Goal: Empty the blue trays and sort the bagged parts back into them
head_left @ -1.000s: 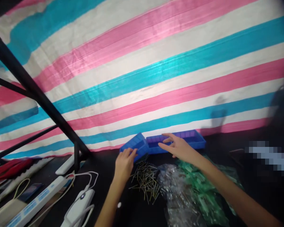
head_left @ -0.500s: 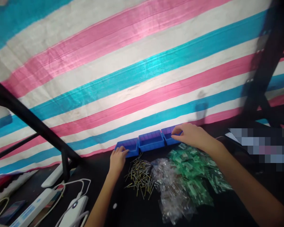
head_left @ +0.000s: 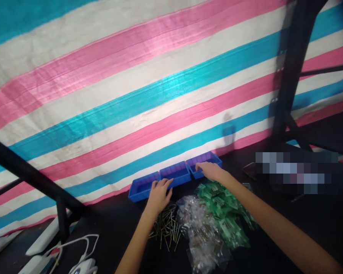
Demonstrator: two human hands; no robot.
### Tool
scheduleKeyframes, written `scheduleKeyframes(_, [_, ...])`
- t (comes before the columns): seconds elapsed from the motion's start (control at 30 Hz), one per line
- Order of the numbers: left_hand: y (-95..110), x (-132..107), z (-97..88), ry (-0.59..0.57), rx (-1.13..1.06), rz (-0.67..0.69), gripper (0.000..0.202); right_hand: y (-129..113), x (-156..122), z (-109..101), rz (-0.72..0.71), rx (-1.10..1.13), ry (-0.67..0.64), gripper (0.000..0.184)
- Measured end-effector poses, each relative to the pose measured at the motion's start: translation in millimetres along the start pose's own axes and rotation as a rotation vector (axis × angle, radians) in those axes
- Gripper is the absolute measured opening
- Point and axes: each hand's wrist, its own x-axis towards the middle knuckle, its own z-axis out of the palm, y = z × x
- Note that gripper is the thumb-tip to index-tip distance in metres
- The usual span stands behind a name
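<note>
Three blue bins stand in a row along the striped sheet: a left bin (head_left: 140, 195), a middle bin (head_left: 175, 173) and a right bin (head_left: 214, 158). My left hand (head_left: 159, 194), fingers spread, hovers at the near edge of the middle bin, above a pile of thin metal pins (head_left: 168, 230). Over the near side of the right bin, my right hand (head_left: 213, 171) has its fingers bent together; what they hold, if anything, is hidden. Clear plastic packets (head_left: 201, 232) and green packets (head_left: 225, 209) lie in front of the bins.
A striped plastic sheet (head_left: 148, 95) hangs behind the black table (head_left: 108, 220). Black frame legs (head_left: 291, 76) rise at both sides. White cables (head_left: 87, 238) and a white plug block (head_left: 84, 264) lie at the lower left. Something blurred out lies at the right.
My left hand has gone from the left bin rightward to the middle bin, its fingers spreading. My right hand has shifted slightly left over the right bin. The view has turned right.
</note>
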Motion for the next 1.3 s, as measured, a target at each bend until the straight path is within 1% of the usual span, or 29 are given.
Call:
scheduleKeyframes(0.17, [5,-3,2.7,0.028,-0.009,-0.036,0.034,1,4,6,-0.005,-0.004,0.021,0.032])
scheduleKeyframes(0.4, [9,2,10.8,0.092,-0.019,-0.096,0.024,3,16,18,-0.001,-0.032,0.005,0.030])
scheduleKeyframes(0.57, [4,3,16.0,0.111,-0.017,-0.114,0.023,1,17,20,-0.008,-0.046,0.020,0.029])
scheduleKeyframes(0.67, [8,2,12.1,0.120,-0.010,-0.143,0.026,0,15,17,-0.021,-0.044,0.005,0.029])
scheduleKeyframes(0.73, [21,-3,4.0,0.127,-0.002,-0.161,0.029,-2,12,11,-0.044,-0.039,-0.013,0.029])
scheduleKeyframes(0.77, [33,-7,-1.0,0.122,0.011,-0.153,0.032,-4,10,7,-0.061,-0.036,-0.025,0.030])
scheduleKeyframes(0.8, [46,-12,-5.9,0.104,-0.006,-0.109,0.037,-6,7,2,-0.083,-0.031,-0.033,0.032])
scheduleKeyframes(0.87, [78,-27,-12.0,0.023,-0.094,0.076,0.050,-12,-1,-10,-0.126,-0.013,-0.032,0.036])
scheduleKeyframes(0.9, [94,-36,-12.1,-0.022,-0.134,0.173,0.056,-15,-5,-17,-0.144,0.004,-0.020,0.037])
scheduleKeyframes(0.93, [109,-44,-9.7,-0.058,-0.164,0.289,0.062,-18,-9,-24,-0.154,0.021,-0.013,0.036])
scheduleKeyframes(0.97, [121,-52,-5.2,-0.060,-0.182,0.422,0.066,-19,-13,-30,-0.155,0.029,-0.020,0.035])
scheduleKeyframes(1.0, [131,-58,1.1,-0.051,-0.175,0.485,0.063,-20,-16,-36,-0.145,0.027,-0.046,0.033])
scheduleKeyframes(1.03, [138,-63,8.2,-0.035,-0.153,0.509,0.060,-20,-18,-40,-0.123,0.012,-0.092,0.031])
scheduleKeyframes(1.07, [142,-67,15.3,-0.023,-0.127,0.504,0.057,-19,-20,-44,-0.098,-0.012,-0.151,0.031])
scheduleKeyframes(1.17, [143,-68,29.4,-0.004,-0.079,0.441,0.053,-15,-19,-46,-0.024,-0.100,-0.314,0.039])
scheduleKeyframes(1.23, [141,-65,29.0,0.015,-0.065,0.406,0.049,-12,-16,-42,-0.013,-0.133,-0.366,0.046])
scheduleKeyframes(1.3, [140,-60,21.6,0.028,-0.068,0.394,0.042,-10,-11,-33,-0.048,-0.128,-0.386,0.051])
